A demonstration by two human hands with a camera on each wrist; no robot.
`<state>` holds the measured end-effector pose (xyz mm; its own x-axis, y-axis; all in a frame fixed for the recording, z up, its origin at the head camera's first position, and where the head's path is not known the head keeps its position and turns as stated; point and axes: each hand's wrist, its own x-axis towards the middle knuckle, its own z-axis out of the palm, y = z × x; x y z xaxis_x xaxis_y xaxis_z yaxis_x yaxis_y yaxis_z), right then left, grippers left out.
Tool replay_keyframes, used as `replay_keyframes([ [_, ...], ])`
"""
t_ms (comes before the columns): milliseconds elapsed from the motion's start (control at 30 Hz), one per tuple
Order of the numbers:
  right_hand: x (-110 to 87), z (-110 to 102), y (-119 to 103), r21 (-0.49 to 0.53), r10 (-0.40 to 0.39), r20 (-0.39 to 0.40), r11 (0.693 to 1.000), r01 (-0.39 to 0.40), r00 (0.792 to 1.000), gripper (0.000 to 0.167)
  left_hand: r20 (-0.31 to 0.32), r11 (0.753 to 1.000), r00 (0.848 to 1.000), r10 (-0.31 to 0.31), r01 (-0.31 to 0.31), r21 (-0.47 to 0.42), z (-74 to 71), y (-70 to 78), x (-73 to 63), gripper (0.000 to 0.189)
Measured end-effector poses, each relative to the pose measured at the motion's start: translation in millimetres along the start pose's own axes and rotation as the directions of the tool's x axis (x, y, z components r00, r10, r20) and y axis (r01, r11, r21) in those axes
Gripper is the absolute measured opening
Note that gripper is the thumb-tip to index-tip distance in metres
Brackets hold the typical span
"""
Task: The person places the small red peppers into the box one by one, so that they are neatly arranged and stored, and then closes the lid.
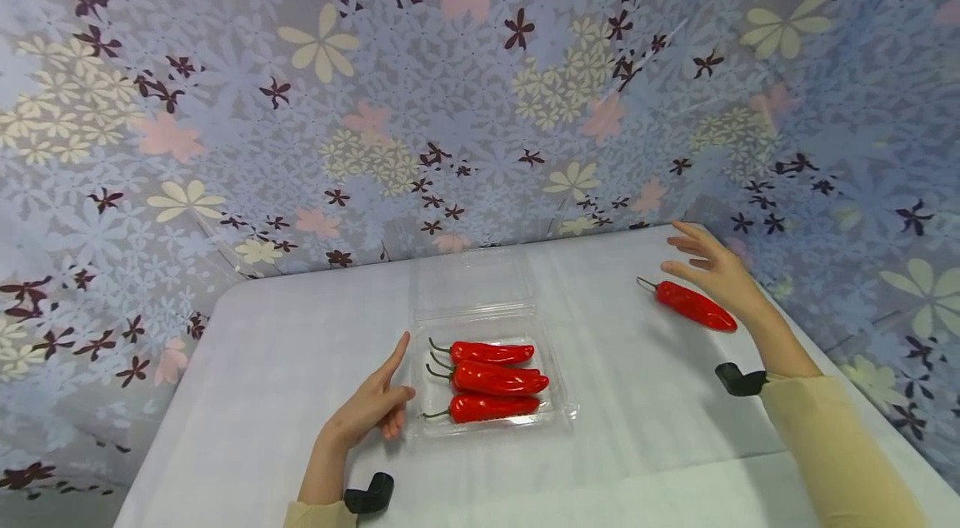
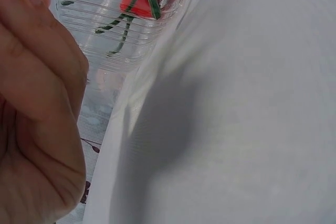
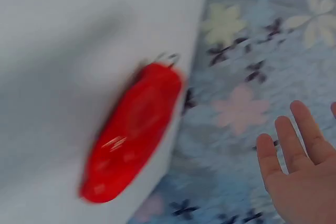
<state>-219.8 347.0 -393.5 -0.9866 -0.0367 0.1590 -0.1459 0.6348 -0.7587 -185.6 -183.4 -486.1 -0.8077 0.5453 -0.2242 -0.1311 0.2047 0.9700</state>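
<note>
Several red chili peppers (image 1: 498,378) with green stems lie in a clear plastic box (image 1: 558,407), whose lid (image 1: 472,282) is folded back behind it. Beside the box's left side is my left hand (image 1: 367,407), its index finger pointing forward along the edge; whether it touches the plastic I cannot tell. In the left wrist view the hand (image 2: 42,93) shows next to the ridged box wall (image 2: 105,51). One more chili pepper (image 1: 695,306) lies on the table at the right. Over it, my right hand (image 1: 716,271) hovers with spread fingers, holding nothing; the right wrist view shows this pepper (image 3: 131,135) apart from the fingers.
A white cloth covers the table (image 1: 300,336). Behind it and along its right side hangs a flowered fabric (image 1: 465,95). Black wrist mounts (image 1: 738,381) are on both arms.
</note>
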Motion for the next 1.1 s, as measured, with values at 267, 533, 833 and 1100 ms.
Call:
replay_keyframes([
  [267,-9.2,-4.1,47.1,-0.072,0.122,0.067,0.99,-0.117,0.99,0.077,-0.002,1.0,1.0,0.007,-0.007,0.001,-0.1,-0.9,-1.7,0.082],
  [533,-15.2,2.4,83.3,-0.124,0.176,0.099,0.979,-0.164,0.979,0.071,0.013,1.0,1.0,0.014,-0.013,-0.012,-0.7,-2.3,0.0,0.082],
  [833,-13.7,11.8,95.4,-0.144,0.252,0.134,0.962,-0.233,0.958,0.073,0.01,1.0,1.0,0.007,-0.006,-0.026,-0.2,-1.9,-0.7,0.082],
  [1100,-13.0,17.9,101.8,-0.151,0.301,0.147,0.948,-0.28,0.942,0.075,0.018,1.0,1.0,0.012,-0.011,-0.026,-0.4,-2.1,-1.2,0.083],
])
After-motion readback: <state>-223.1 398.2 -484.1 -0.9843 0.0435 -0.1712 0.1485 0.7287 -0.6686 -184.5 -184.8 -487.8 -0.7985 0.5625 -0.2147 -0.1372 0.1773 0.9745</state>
